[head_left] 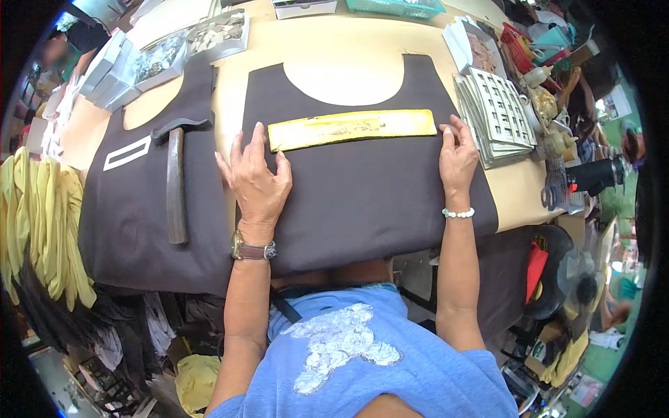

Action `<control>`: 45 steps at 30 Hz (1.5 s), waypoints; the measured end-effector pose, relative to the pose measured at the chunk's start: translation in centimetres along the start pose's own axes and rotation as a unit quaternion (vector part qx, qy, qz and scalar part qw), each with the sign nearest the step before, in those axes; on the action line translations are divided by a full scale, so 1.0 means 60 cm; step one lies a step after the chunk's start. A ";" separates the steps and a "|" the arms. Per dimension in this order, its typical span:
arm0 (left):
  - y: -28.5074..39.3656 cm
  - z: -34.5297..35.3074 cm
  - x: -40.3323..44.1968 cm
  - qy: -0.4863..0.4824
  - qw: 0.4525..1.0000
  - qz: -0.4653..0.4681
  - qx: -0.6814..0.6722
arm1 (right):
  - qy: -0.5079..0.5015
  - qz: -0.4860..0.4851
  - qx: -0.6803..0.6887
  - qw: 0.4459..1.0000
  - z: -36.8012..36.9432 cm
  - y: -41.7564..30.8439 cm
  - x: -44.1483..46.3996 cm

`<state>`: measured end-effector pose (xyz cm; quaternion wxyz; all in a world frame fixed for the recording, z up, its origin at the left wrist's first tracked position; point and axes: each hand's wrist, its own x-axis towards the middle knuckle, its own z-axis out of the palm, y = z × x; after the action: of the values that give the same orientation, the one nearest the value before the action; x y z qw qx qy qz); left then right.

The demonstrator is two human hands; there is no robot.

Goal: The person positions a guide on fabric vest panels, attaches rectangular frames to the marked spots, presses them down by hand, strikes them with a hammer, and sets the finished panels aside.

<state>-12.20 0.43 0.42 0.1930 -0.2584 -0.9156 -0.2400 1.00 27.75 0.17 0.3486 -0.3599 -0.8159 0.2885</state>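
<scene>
A long yellow strip (352, 129) with worn dark marks lies across a dark apron-shaped fabric piece (362, 188), below its curved neckline. My left hand (256, 174) rests on the fabric at the strip's left end, fingers spread and the thumb close to its lower corner. At the other end is my right hand (458, 157), fingers loosely bent and fingertips close beside the strip; whether they touch it I cannot tell. To the left, a hammer (177, 184) with a worn wooden handle lies on a second dark piece (136, 216), near a white rectangular frame (127, 155).
Boxes of small parts (217, 33) stand at the back left. A stack of cut-out templates (496, 115) sits at the right, near a tape dispenser-like black object (596, 174). Yellow cloth strips (42, 216) hang at the left table edge. Other people are partly visible at both sides.
</scene>
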 end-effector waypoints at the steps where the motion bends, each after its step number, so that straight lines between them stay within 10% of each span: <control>1: 0.001 -0.001 -0.001 -0.019 1.000 -0.006 0.009 | -0.005 -0.003 0.005 1.000 0.000 0.000 0.000; 45: 0.005 0.005 0.002 -0.046 0.992 -0.030 -0.115 | -0.032 0.069 0.123 0.990 -0.005 0.003 0.005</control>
<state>-12.17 0.84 0.34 0.1125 -0.2618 -0.8972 -0.3375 1.14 28.14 0.33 0.3432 -0.3602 -0.7583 0.4212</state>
